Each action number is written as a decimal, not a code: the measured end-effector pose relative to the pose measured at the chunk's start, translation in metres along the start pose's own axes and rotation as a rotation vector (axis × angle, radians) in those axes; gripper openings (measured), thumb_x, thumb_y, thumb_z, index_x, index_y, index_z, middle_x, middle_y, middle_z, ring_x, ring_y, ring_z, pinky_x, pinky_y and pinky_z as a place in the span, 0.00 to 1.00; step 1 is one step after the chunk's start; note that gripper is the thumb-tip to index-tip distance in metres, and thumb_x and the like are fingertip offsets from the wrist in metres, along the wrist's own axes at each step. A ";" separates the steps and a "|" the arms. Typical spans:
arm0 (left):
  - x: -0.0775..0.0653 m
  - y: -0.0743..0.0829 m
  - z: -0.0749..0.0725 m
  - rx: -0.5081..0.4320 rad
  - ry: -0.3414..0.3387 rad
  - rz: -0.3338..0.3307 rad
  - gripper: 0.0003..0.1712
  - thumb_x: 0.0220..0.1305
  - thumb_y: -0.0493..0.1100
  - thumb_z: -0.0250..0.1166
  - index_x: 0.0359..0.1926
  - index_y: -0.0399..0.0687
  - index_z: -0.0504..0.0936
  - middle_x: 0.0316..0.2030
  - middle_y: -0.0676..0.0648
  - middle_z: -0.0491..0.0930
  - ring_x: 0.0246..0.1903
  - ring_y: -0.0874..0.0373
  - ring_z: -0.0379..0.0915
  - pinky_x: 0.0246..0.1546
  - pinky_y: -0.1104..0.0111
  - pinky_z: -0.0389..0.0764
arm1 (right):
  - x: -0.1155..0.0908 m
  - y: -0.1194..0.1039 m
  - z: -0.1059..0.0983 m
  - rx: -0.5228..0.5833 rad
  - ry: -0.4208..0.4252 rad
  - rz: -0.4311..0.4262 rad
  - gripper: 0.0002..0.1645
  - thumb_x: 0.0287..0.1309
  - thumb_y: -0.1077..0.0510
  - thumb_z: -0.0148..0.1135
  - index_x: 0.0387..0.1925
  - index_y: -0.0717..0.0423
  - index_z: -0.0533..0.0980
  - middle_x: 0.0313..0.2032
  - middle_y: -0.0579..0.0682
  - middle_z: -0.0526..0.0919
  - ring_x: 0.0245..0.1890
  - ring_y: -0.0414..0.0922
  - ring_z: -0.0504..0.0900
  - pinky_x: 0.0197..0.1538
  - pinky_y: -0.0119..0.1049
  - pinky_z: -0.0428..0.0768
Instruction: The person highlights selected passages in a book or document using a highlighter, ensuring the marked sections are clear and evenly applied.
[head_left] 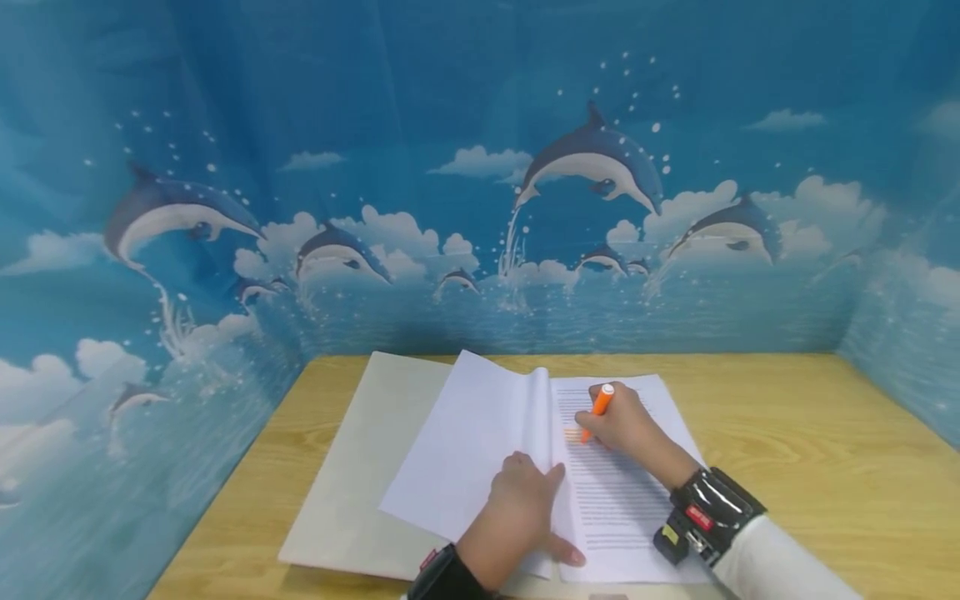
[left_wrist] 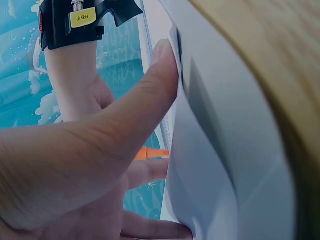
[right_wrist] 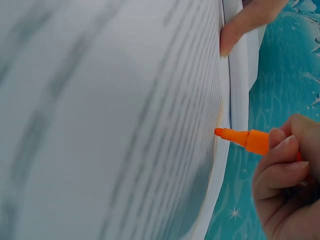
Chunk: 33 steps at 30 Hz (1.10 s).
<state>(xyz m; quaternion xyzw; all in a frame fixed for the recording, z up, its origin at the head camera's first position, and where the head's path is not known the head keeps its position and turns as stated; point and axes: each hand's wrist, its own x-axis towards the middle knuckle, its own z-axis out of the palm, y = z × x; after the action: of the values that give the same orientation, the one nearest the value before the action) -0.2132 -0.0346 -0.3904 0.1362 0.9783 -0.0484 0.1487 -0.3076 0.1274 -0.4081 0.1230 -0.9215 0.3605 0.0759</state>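
Note:
An orange highlighter point(head_left: 597, 414) is pinched in my right hand point(head_left: 624, 423), its tip at the left side of a printed page point(head_left: 622, 508). Orange marks point(head_left: 573, 435) cover a few lines of text there. In the right wrist view the highlighter point(right_wrist: 256, 141) points at the lines, with the right hand point(right_wrist: 290, 180) curled round its barrel. My left hand point(head_left: 522, 504) presses near the fold, thumb and fingers spread over the turned-back white sheets point(head_left: 468, 442). The left wrist view shows the left thumb point(left_wrist: 145, 92) stretched along the paper's edge.
A large pale board point(head_left: 352, 467) lies under the papers on the wooden table point(head_left: 810, 433). A blue backdrop point(head_left: 450, 108) printed with dolphins and clouds stands behind and at both sides. Each wrist wears a black strapped device point(head_left: 712, 512).

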 end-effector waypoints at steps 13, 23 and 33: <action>-0.002 -0.001 0.000 -0.087 0.018 0.007 0.67 0.16 0.76 0.69 0.67 0.63 0.64 0.57 0.33 0.69 0.53 0.44 0.66 0.51 0.56 0.78 | -0.010 0.030 -0.031 -0.034 0.025 0.031 0.23 0.44 0.64 0.64 0.14 0.53 0.56 0.10 0.44 0.59 0.07 0.39 0.64 0.14 0.32 0.64; -0.003 -0.002 -0.001 -0.123 0.018 0.012 0.67 0.17 0.76 0.69 0.67 0.62 0.64 0.55 0.33 0.70 0.49 0.46 0.67 0.49 0.56 0.79 | -0.018 0.055 -0.058 -0.038 0.011 0.108 0.20 0.48 0.62 0.62 0.16 0.56 0.59 0.07 0.43 0.63 0.06 0.39 0.67 0.12 0.30 0.66; -0.001 -0.001 -0.001 -0.138 0.002 0.008 0.67 0.17 0.75 0.70 0.67 0.62 0.63 0.57 0.33 0.69 0.50 0.45 0.67 0.51 0.55 0.78 | -0.025 0.069 -0.072 -0.051 0.077 0.090 0.20 0.44 0.64 0.61 0.13 0.55 0.58 0.06 0.42 0.63 0.04 0.39 0.66 0.10 0.29 0.65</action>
<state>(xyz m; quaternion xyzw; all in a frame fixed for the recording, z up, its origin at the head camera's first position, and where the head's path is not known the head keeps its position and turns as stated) -0.2124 -0.0361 -0.3893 0.1297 0.9788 0.0197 0.1571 -0.2996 0.2300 -0.4064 0.0655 -0.9314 0.3443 0.0982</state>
